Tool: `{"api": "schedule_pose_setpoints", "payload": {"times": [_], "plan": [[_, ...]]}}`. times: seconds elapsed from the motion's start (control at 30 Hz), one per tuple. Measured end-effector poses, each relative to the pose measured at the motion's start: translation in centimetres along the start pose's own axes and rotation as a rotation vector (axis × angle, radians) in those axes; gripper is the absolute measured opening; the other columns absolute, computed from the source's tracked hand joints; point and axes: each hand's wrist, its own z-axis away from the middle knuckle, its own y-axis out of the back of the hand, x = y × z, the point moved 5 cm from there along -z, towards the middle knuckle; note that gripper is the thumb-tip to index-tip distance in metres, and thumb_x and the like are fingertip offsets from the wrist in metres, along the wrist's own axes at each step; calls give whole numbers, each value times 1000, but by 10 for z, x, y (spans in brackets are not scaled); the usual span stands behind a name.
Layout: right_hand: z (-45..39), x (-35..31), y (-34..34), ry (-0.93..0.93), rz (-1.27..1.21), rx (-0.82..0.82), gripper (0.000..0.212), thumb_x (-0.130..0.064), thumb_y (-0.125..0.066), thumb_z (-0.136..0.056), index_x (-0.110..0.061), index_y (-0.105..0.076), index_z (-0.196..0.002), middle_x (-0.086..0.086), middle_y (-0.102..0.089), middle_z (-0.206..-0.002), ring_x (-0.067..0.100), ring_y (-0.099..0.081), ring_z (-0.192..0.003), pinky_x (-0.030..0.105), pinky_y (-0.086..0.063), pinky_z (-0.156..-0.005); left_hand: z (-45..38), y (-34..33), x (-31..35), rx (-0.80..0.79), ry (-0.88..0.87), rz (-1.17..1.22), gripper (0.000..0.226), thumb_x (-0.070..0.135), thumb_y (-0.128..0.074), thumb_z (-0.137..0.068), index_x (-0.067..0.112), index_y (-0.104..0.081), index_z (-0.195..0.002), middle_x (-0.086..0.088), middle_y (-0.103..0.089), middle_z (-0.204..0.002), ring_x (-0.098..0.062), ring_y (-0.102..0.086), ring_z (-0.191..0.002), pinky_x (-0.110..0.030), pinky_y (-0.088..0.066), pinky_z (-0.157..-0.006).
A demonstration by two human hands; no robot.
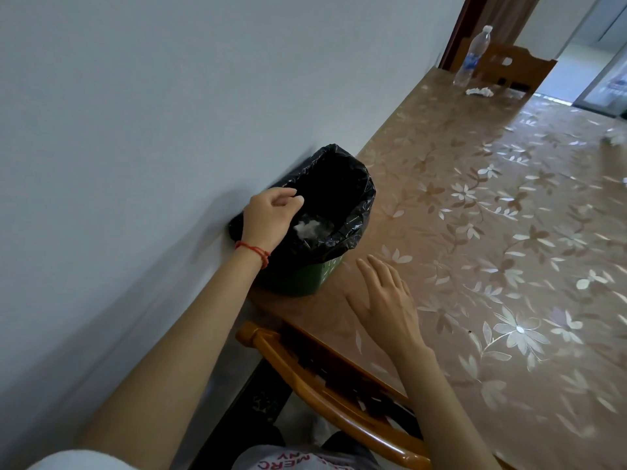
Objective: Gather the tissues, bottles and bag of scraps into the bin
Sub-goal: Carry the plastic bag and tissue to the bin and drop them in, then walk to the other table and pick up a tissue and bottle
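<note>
A green bin [298,283] lined with a black bag [353,212] stands on the tabletop [509,266] at its wall-side edge, and everything else is placed from it. The left hand [271,218] hangs over the bin's near rim, fingers loosely curled with nothing in them, a red string bracelet [254,252] at the wrist. Just below those fingers, inside the liner, lies a crumpled white tissue [310,228]; motion blur makes it hard to say whether it rests on the bottom or is in the air. The right hand [386,300] is just beside the bin on the side away from the wall, flat and spread, palm down, holding nothing, close over the flowered table cover.

Well beyond the bin, at the far end of the tabletop, a clear plastic bottle [471,59] stands upright, with a wad of white tissues [480,92] touching or nearly touching its base. Another pale crumpled scrap [615,137], probably tissue, sits far across from the bin at the picture's right edge. A wooden chair back [325,388] is tucked under the tabletop edge nearest the bin.
</note>
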Motion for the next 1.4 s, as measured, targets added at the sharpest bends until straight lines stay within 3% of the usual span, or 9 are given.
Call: {"api": "schedule_pose_setpoints", "payload": {"times": [0.07,0.17,0.33,0.7,1.23,1.4], "plan": [[3,1,-1,-3,1,3,59,-52,-35,-86,-11,-51,-126,12,-54,-132,29,-51,-121,41,-46,-94,19,1,4,-4,-115,-102,27,19,-62,-84,8,-65,-109,-8,-67,-105,-13,-60,-92,-12,-46,-79],[8,5,-5,-14,-8,3,54,-47,-47,-87,-12,-49,-128,11,-52,-134,28,-48,-123,41,-43,-97,50,0,2,-7,-319,-263,33,24,-58,-87,4,-62,-113,-13,-63,-115,-21,-57,-109,-22,-40,-92],[22,10,-9,-44,11,4,54,-39,-61,-84,-10,-50,-128,14,-53,-133,31,-50,-122,44,-44,-96,89,-12,-24,-73,-461,-476,49,38,-44,-87,5,-56,-121,-15,-56,-126,-28,-49,-121,-33,-36,-101],[74,20,-10,-204,17,-43,56,-38,-57,-86,-10,-44,-133,15,-45,-139,31,-41,-129,46,-39,-102,130,-28,-59,-278,-640,-841,51,40,-41,-85,6,-56,-120,-15,-60,-123,-31,-55,-116,-46,-43,-96],[174,80,32,-506,36,49,56,-40,-54,-88,-8,-43,-133,17,-45,-138,33,-42,-128,46,-35,-104,178,-116,-40,-554,-787,-887,55,42,-37,-85,5,-54,-123,-18,-59,-124,-34,-54,-118,-50,-42,-96],[224,125,57,-638,75,112,56,-44,-48,-88,-8,-45,-131,17,-49,-135,32,-47,-124,46,-41,-99,214,-173,-14,-603,-910,-857,50,32,-60,-84,4,-52,-124,-20,-57,-126,-36,-51,-120,-52,-38,-99]]}}
